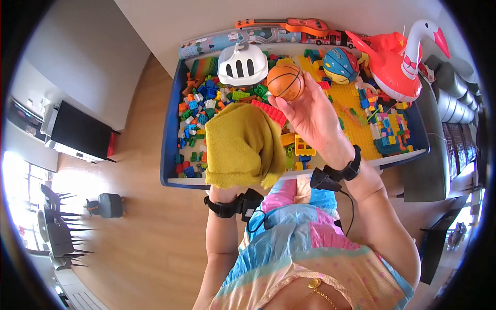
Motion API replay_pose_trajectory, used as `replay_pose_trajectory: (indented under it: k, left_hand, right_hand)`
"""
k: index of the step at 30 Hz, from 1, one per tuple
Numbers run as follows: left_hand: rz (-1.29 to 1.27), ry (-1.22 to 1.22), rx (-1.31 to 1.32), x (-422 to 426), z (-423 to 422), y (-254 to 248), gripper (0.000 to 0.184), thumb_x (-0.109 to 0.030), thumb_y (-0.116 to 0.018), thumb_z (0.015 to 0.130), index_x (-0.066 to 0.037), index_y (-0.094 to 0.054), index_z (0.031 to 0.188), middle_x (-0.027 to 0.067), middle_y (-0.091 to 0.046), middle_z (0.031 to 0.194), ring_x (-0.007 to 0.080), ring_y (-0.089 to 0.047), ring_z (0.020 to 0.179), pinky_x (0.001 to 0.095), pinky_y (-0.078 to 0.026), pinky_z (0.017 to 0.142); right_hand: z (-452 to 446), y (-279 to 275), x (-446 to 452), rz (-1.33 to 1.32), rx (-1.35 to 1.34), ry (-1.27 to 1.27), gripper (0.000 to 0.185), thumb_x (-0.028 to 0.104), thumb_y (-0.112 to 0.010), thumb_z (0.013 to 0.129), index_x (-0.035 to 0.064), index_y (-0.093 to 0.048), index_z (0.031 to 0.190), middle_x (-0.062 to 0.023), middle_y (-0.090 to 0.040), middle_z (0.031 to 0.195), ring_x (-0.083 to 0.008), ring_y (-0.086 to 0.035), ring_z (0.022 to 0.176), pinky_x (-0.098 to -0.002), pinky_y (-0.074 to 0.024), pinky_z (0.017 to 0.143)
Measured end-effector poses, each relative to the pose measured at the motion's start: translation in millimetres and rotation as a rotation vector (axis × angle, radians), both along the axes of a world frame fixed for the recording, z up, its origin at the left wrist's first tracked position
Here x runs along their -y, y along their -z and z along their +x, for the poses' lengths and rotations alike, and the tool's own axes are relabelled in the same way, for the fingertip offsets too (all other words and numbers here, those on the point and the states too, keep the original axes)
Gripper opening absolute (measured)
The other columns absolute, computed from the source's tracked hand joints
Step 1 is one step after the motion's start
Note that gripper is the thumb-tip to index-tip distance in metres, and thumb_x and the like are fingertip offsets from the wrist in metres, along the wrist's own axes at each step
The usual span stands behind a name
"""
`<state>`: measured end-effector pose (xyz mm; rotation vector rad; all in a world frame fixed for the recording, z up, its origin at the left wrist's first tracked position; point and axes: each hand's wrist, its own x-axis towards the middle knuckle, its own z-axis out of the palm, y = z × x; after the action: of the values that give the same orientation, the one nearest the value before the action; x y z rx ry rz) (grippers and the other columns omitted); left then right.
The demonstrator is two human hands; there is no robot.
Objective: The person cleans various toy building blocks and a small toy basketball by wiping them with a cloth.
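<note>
A small orange basketball (285, 82) is held up in the fingers of my right hand (313, 118), over the block-filled table. An olive-yellow cloth (240, 144) drapes over my left hand and covers it down to the wrist, so its fingers are hidden. The cloth hangs above the front left part of the table (169, 134), left of the ball and lower. Under both lie many loose colored building blocks (196, 111) and yellow baseplates (346, 101). Behind the cloth stands a white toy helmet (242, 64) with dark slots.
At the back lie an orange toy guitar (307, 26), a rolled play mat (206, 45) and a red toy bus (338, 39). A blue patterned ball (341, 65) and an inflatable flamingo (395, 77) are at the right. A small stool (110, 205) stands on the floor at the left.
</note>
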<state>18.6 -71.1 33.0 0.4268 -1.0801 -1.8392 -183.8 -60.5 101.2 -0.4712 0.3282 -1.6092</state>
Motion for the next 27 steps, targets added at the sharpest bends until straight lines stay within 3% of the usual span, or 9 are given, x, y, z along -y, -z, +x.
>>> replay_pose_trajectory:
  k: [1, 2, 5, 6, 10, 15, 17, 22, 27]
  left_hand:
    - [0.055, 0.011, -0.085, 2, -8, -11, 0.061, -0.015, -0.061, 0.083, -0.005, -0.031, 0.134, 0.0115, -0.040, 0.132, 0.0223, -0.044, 0.118, 0.0361, -0.039, 0.097]
    - [-0.096, 0.027, -0.023, 4, -12, -13, 0.058, -0.017, -0.056, 0.087, -0.006, -0.028, 0.136, 0.0122, -0.038, 0.135, 0.0224, -0.042, 0.120, 0.0365, -0.038, 0.098]
    - [0.010, 0.071, -0.088, 3, -8, -11, 0.056, -0.018, -0.055, 0.087, -0.006, -0.029, 0.136, 0.0120, -0.038, 0.134, 0.0227, -0.042, 0.119, 0.0362, -0.038, 0.098]
    - [0.026, 0.073, -0.077, 3, -5, -7, 0.056, -0.019, -0.054, 0.087, -0.006, -0.029, 0.136, 0.0119, -0.038, 0.134, 0.0227, -0.042, 0.120, 0.0361, -0.037, 0.098]
    - [0.000, 0.009, 0.009, 4, 2, 11, 0.054, -0.020, -0.053, 0.088, -0.007, -0.029, 0.135, 0.0115, -0.038, 0.133, 0.0226, -0.041, 0.120, 0.0356, -0.036, 0.099]
    - [-0.338, -0.103, 0.283, -7, -11, 34, 0.052, -0.022, -0.051, 0.089, -0.007, -0.029, 0.135, 0.0110, -0.038, 0.133, 0.0226, -0.039, 0.121, 0.0351, -0.034, 0.100]
    - [-0.572, -0.170, 0.403, -14, -24, 46, 0.052, -0.022, -0.050, 0.090, -0.007, -0.029, 0.135, 0.0108, -0.039, 0.133, 0.0226, -0.039, 0.121, 0.0348, -0.033, 0.100]
    - [-0.742, -0.203, 0.598, -20, -39, 53, 0.052, -0.018, -0.052, 0.088, -0.007, -0.030, 0.134, 0.0102, -0.037, 0.133, 0.0220, -0.033, 0.125, 0.0357, -0.026, 0.104]
    - [-0.257, -0.134, 0.179, -20, -36, 24, 0.053, -0.023, -0.048, 0.091, -0.007, -0.025, 0.136, 0.0088, -0.035, 0.134, 0.0212, -0.035, 0.123, 0.0332, -0.027, 0.103]
  right_hand:
    - [3, 3, -3, 0.015, 0.024, 0.014, 0.043, 0.034, -0.042, 0.093, 0.0003, -0.038, 0.119, -0.0197, -0.050, 0.112, -0.0323, -0.057, 0.098, -0.0311, -0.0554, 0.078]
    - [7, 2, -8, 0.058, 0.050, 0.003, 0.045, 0.038, -0.044, 0.092, 0.0021, -0.039, 0.119, -0.0182, -0.051, 0.111, -0.0305, -0.058, 0.096, -0.0325, -0.0545, 0.080]
    - [12, 6, -15, 0.116, 0.013, 0.004, 0.048, 0.042, -0.044, 0.091, 0.0040, -0.039, 0.120, -0.0163, -0.053, 0.108, -0.0289, -0.058, 0.095, -0.0350, -0.0533, 0.081]
    - [14, 5, -17, 0.167, -0.050, 0.003, 0.050, 0.047, -0.043, 0.090, 0.0059, -0.042, 0.118, -0.0134, -0.055, 0.104, -0.0230, -0.059, 0.086, -0.0309, -0.0530, 0.071]
    - [15, 19, -16, 0.135, -0.099, -0.021, 0.052, 0.050, -0.039, 0.091, 0.0076, -0.044, 0.120, -0.0083, -0.056, 0.104, -0.0177, -0.058, 0.074, -0.0262, -0.0484, 0.063]
    - [24, 36, -23, 0.192, -0.377, -0.096, 0.044, 0.049, -0.042, 0.090, 0.0096, -0.048, 0.109, -0.0032, -0.057, 0.091, -0.0079, -0.052, 0.065, -0.0220, -0.0415, 0.057]
    - [60, 21, -31, 0.231, -0.418, 0.188, 0.032, 0.038, -0.047, 0.091, 0.0077, -0.050, 0.101, -0.0017, -0.053, 0.089, -0.0061, -0.049, 0.081, -0.0209, -0.0404, 0.070]
    - [66, 43, -37, 0.134, -0.728, 0.364, 0.030, 0.030, -0.045, 0.094, 0.0017, -0.049, 0.105, -0.0028, -0.052, 0.091, -0.0079, -0.045, 0.087, -0.0212, -0.0374, 0.078]
    - [68, 50, -48, 0.050, -0.915, 0.409, 0.041, 0.025, -0.059, 0.087, -0.0004, -0.043, 0.114, -0.0096, -0.054, 0.097, -0.0136, -0.052, 0.087, -0.0266, -0.0424, 0.079]
